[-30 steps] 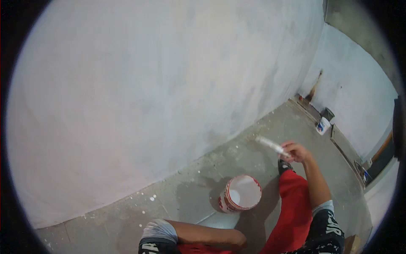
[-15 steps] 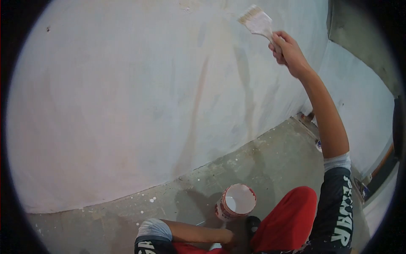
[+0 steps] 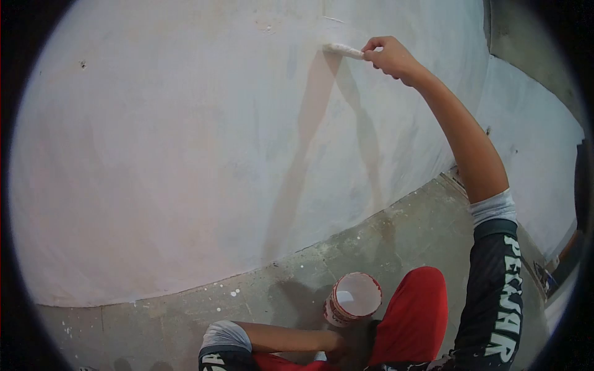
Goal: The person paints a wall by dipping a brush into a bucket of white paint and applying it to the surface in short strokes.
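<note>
Right arm raised and reaching forward, nearly straight, elbow slightly bent, sleeve pushed above the elbow. Right hand [image 3: 390, 57] high before the wall [image 3: 204, 136], knuckles up, fingers closed around the handle of a paintbrush [image 3: 344, 51]. Brush seen nearly edge-on, tip pointing left and meeting the wall; two shadows fan down the wall from it. Left forearm lies low across the lap; left hand [image 3: 338, 346] dim at the lower edge, beside the red-trousered knee [image 3: 416, 309]. Cannot tell whether its fingers are open or closed.

One bucket [image 3: 337, 312], white with red markings, upright on the floor [image 3: 427, 222], between the knee and the wall. Inside, pale walls and a brighter white patch low down; cannot tell how deep.

Wall base runs diagonally, rising rightward to a corner. A strip of floor, flecked with white spots, separates bucket from wall. Brush well above the bucket; knee near its right side.
</note>
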`<state>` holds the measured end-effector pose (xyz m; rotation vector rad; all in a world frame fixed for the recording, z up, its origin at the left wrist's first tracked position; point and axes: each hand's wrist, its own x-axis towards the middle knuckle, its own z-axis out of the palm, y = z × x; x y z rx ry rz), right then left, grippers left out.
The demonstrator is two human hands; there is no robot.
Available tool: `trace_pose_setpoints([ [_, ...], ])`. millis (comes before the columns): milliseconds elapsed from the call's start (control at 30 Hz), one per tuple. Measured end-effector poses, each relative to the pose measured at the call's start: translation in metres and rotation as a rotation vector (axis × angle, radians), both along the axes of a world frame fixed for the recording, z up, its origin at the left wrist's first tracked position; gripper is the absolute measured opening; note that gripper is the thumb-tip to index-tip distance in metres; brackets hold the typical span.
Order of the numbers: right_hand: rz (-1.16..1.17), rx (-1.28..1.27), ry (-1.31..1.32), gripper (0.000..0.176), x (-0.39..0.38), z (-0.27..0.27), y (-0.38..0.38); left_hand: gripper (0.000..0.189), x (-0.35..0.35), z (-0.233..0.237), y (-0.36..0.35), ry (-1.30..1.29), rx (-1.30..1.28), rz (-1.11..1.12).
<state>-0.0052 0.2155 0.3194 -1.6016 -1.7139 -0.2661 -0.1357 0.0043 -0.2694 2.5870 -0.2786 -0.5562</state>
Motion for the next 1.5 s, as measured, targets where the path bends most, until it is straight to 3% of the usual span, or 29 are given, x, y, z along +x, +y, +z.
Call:
trace_pose_setpoints([
  [67, 0.034, 0.018, 0.011, 0.017, 0.011, 0.013, 0.003, 0.030, 0.001, 0.039, -0.001, 0.283, 0.147, -0.023],
  [133, 0.093, 0.388, -0.181, 0.018, 0.017, 0.033, 0.015, 0.030, 0.001, 0.046, -0.001, 0.274, 0.148, -0.050],
  [267, 0.039, 0.415, -0.148, 0.020, -0.002, 0.052, 0.024, 0.035, -0.013, 0.106, 0.003, 0.319, 0.064, -0.041],
  [367, -0.001, 0.171, -0.228, 0.019, -0.010, 0.026, 0.020, 0.018, -0.007, 0.047, 0.004, 0.146, -0.010, 0.015],
  [433, 0.055, -0.189, -0.202, 0.017, -0.003, 0.006, 0.013, 0.017, 0.000, 0.026, 0.000, 0.165, 0.022, -0.011],
  [567, 0.009, -0.320, -0.217, 0.015, 0.008, 0.003, -0.004, 0.017, 0.006, 0.018, -0.004, 0.210, 0.072, -0.041],
  [667, -0.018, -0.124, -0.134, 0.015, 0.016, 0.031, -0.004, 0.016, 0.000, 0.023, -0.004, 0.194, 0.079, -0.027],
  [733, 0.038, 0.150, -0.080, 0.017, 0.022, 0.051, 0.005, 0.016, -0.004, 0.028, -0.004, 0.184, 0.083, -0.018],
  [767, 0.037, 0.152, -0.080, 0.017, 0.022, 0.056, 0.012, 0.015, -0.006, 0.030, -0.005, 0.179, 0.090, -0.016],
  [867, 0.035, 0.375, -0.158, 0.018, 0.028, 0.040, 0.048, 0.015, -0.007, 0.020, -0.005, 0.131, 0.164, -0.015],
  [933, 0.174, 0.488, -0.397, 0.018, 0.040, 0.013, 0.076, 0.016, -0.004, 0.021, -0.003, 0.183, 0.124, -0.013],
  [1000, 0.074, 0.007, -0.199, 0.022, 0.015, -0.015, 0.027, 0.016, 0.003, 0.014, -0.001, 0.222, 0.114, -0.021],
  [1033, 0.074, 0.001, -0.207, 0.022, 0.016, -0.018, 0.021, 0.017, 0.008, 0.008, -0.002, 0.241, 0.117, -0.030],
  [1100, 0.032, -0.266, -0.159, 0.019, 0.020, -0.022, 0.006, 0.018, 0.018, -0.011, -0.006, 0.280, 0.128, -0.051],
  [1167, 0.033, -0.235, -0.145, 0.016, 0.011, -0.007, -0.009, 0.019, 0.030, -0.035, -0.008, 0.307, 0.151, -0.071],
  [1300, 0.042, 0.195, -0.254, 0.018, -0.007, 0.039, -0.012, 0.021, 0.004, 0.018, -0.006, 0.286, 0.111, -0.033],
  [1367, 0.027, 0.245, -0.263, 0.019, -0.025, 0.054, -0.007, 0.022, -0.004, 0.034, -0.004, 0.272, 0.098, -0.017],
  [1433, 0.014, 0.295, -0.277, 0.019, -0.029, 0.057, 0.009, 0.023, -0.006, 0.037, -0.004, 0.261, 0.087, -0.013],
  [1500, 0.050, 0.444, -0.494, 0.021, -0.027, 0.038, 0.040, 0.024, -0.002, 0.030, -0.005, 0.258, 0.088, -0.014],
])
